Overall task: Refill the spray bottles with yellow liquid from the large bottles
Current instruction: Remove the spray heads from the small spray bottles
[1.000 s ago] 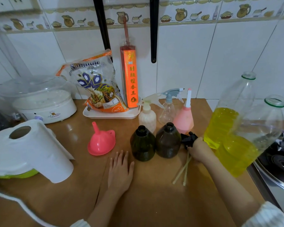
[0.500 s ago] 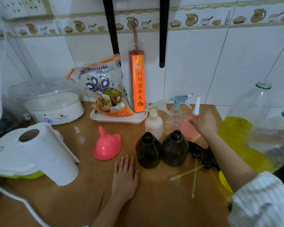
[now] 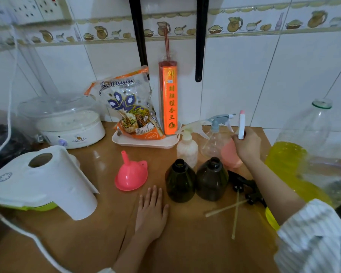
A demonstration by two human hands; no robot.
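Right hand fingers grasping upright pink spray bottle at 1 o'clock; left hand released, flat on bench.

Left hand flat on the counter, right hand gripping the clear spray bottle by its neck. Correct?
Not quite. In the head view the right hand grips the pink spray bottle by its neck, not the clear spray bottle beside it. The left hand does lie flat on the counter.
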